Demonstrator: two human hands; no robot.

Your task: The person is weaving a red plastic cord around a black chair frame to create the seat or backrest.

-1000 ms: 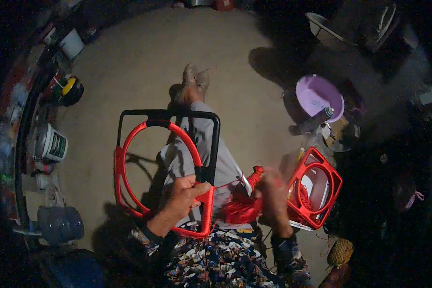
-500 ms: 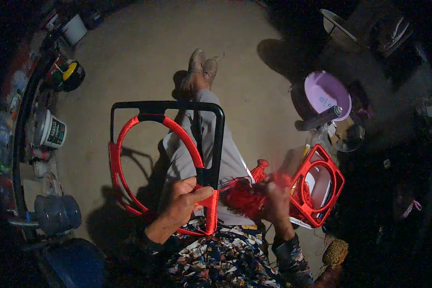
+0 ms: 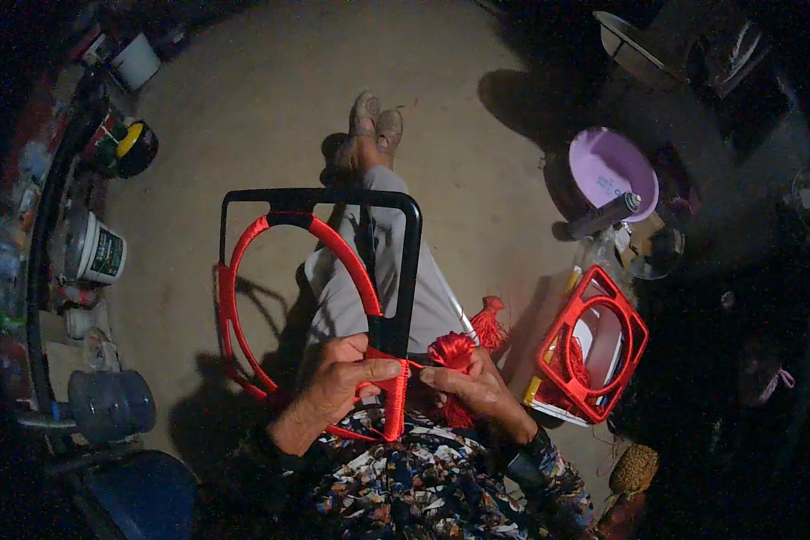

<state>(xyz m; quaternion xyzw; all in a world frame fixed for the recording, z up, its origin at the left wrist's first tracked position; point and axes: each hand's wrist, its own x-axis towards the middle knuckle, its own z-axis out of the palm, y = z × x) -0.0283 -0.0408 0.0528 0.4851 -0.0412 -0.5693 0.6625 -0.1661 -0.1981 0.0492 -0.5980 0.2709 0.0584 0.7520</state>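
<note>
Far left: a clear plastic jug on its side, a pale bucket beyond it, and past that a round yellow-and-black item. Over the grey trousers, a squarish black frame with an inner ring, top bars bare, most of the ring and the lower part covered in red. With left grip, clasps the frame at its lower right side, thumb pressed on the red wrapping. With right grip, just beside, pinches a short red strand running to the frame. Against the right grip, a glossy red bundle; just beyond, a red tassel-like bunch. Farther right, a box topped by a tilted red frame; beyond, a lilac basin.
</note>
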